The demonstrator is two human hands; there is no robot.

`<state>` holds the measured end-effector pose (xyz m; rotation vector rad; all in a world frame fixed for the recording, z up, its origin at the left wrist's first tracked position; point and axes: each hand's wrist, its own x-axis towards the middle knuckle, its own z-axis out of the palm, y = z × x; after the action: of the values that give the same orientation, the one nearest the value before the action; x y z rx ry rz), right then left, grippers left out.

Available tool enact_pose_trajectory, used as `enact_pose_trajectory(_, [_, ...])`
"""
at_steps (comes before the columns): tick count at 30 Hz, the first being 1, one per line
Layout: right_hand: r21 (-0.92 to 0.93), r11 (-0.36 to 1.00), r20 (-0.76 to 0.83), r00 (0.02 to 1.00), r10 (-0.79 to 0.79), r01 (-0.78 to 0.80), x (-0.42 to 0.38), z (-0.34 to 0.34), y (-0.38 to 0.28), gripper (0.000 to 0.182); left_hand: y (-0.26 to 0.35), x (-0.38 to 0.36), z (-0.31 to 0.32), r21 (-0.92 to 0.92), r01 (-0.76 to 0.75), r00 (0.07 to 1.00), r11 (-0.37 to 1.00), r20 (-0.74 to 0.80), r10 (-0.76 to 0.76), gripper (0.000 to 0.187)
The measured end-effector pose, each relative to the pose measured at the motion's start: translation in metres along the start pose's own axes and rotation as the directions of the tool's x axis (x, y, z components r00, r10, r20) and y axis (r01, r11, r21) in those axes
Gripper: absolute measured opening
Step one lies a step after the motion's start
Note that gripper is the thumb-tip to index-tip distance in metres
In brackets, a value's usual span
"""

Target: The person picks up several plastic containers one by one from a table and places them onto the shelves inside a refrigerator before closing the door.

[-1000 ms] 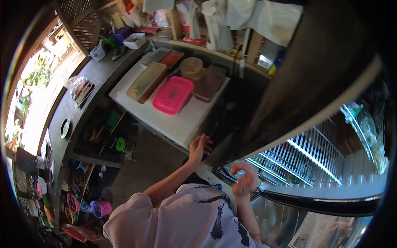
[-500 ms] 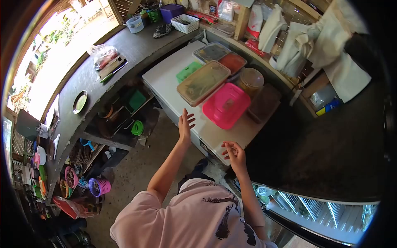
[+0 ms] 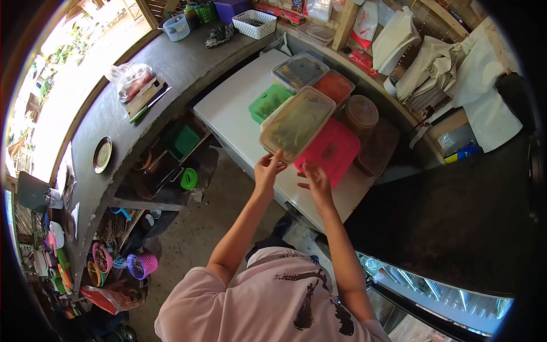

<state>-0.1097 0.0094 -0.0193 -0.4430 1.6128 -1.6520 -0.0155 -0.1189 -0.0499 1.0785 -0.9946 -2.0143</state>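
Your white bench (image 3: 233, 108) is holding a bunch of food boxes. It is standing on the gray floor (image 3: 188, 239). A long, dark gray bench (image 3: 188, 57) is curving along the left, by the bright opening. On it, a plastic bag (image 3: 131, 80) is lying by a board (image 3: 139, 100) and a knife (image 3: 151, 104). A small plate (image 3: 103, 154) is sitting nearer to you, and a white basket (image 3: 254, 25) is sitting at the far end. White cloths (image 3: 439, 68) are hanging by the wall, and a lit cabinet with racks (image 3: 439, 290) is showing at the lower right.

A blue and yellow pack (image 3: 462, 151) is resting on the wall shelf, but its print is too small to read. The red packs (image 3: 364, 60) are showing print that you cannot make out either.

Your left grip (image 3: 273, 162) is pinching the near corner of the long box (image 3: 299, 122). The long box is sitting over the white bench, partly covering the pink box (image 3: 336, 149). Your right grip (image 3: 306, 175) is staying loose, with fingers spread above the pink box; you cannot tell if it is touching anything. A green box (image 3: 268, 104), a red box (image 3: 334, 86) and a round tub (image 3: 362, 112) are sitting around them.
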Motion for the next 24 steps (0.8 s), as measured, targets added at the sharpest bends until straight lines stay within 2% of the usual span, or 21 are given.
enact_pose_trajectory(1, [0.073,0.997,-0.022,1.0,0.012,-0.01,0.002,0.004,-0.001,0.053,-0.007,-0.003,0.001,-0.001,-0.029,0.999,1.0,0.014,0.029,0.057])
enact_pose_trajectory(2, [0.072,0.997,-0.018,1.0,0.014,-0.013,0.004,0.006,0.001,0.053,-0.013,-0.007,0.004,-0.005,-0.061,0.998,0.998,0.028,0.061,0.062])
enact_pose_trajectory(4, [0.142,0.99,-0.024,1.0,-0.009,0.012,0.009,0.004,0.005,0.061,-0.019,-0.024,0.014,-0.035,-0.044,0.998,0.998,0.038,0.045,0.053])
enact_pose_trajectory(6, [0.184,0.982,-0.044,0.999,-0.028,0.035,0.005,0.0,0.008,0.063,-0.02,-0.043,0.024,-0.004,-0.096,0.994,0.995,0.05,0.096,0.05])
enact_pose_trajectory(7, [0.229,0.971,-0.077,0.996,-0.048,0.065,0.001,-0.004,0.01,0.066,-0.021,-0.049,0.027,-0.004,-0.092,0.994,0.996,0.05,0.092,0.05])
enact_pose_trajectory(10, [0.191,0.976,-0.163,0.984,-0.075,0.106,-0.013,-0.019,0.012,0.068,-0.033,-0.06,0.034,-0.051,-0.045,0.993,0.998,0.109,0.05,0.046])
enact_pose_trajectory(14, [0.227,0.968,-0.262,0.964,-0.047,0.108,-0.028,-0.04,0.022,0.069,-0.051,-0.067,0.042,-0.044,0.039,0.979,0.998,0.204,-0.029,0.046])
enact_pose_trajectory(18, [0.263,0.958,-0.311,0.95,-0.027,0.113,-0.041,-0.06,0.022,0.071,-0.076,-0.062,0.044,0.121,0.015,0.956,0.993,0.288,-0.05,0.054])
enact_pose_trajectory(20, [0.363,0.922,-0.329,0.944,-0.009,0.135,-0.05,-0.063,0.015,0.069,-0.076,-0.065,0.049,0.227,-0.037,0.926,0.973,0.374,-0.052,0.046])
enact_pose_trajectory(24, [0.341,0.921,-0.406,0.913,-0.035,0.187,-0.059,-0.08,0.023,0.067,-0.075,-0.068,0.059,0.254,-0.04,0.869,0.966,0.486,-0.092,0.048])
